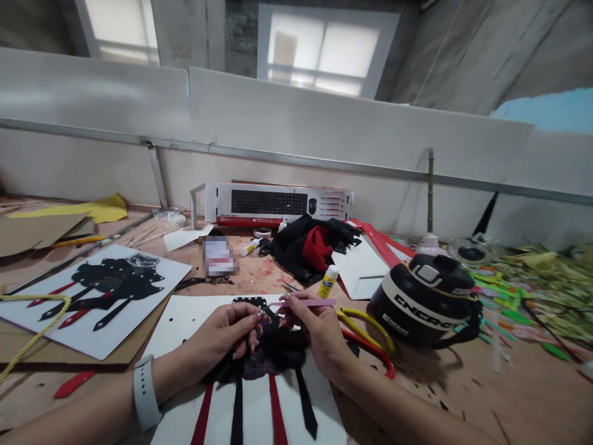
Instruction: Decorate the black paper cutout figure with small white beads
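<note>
My right hand is closed around pink tweezers, their thin tips pointing left toward my other hand. My left hand, with a pale watch band on its wrist, has thumb and fingers pinched together; whatever sits between them is too small to make out. Both hands hover over a white sheet bearing a black fabric collage with a dark, glittery patch. Red strips and black strips hang down from it. My hands partly cover the collage's upper part.
A similar finished-looking collage lies at left. Right of my hands are yellow handles, a red handle and a black bottle. Behind stand a glue stick, black and red cloth and a keyboard box.
</note>
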